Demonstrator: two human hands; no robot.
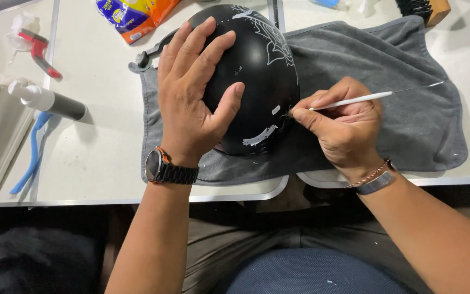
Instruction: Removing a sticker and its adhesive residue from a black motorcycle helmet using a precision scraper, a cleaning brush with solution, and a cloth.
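Fingers (322,106) pinching brush (354,99), tip left, against helmet (262,60)

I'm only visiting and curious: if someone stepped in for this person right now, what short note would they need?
Left hand: flat, fingers spread, on top of the glossy black rounded helmet, steadying it.
Right hand: pinching a thin white-handled brush, tip at the helmet's lower right edge.
The helmet sits on a grey towel on the white table.
Done: white line pattern on the helmet's upper part, a white patch near the bottom rim.
Left: most of the black surface is unpainted.
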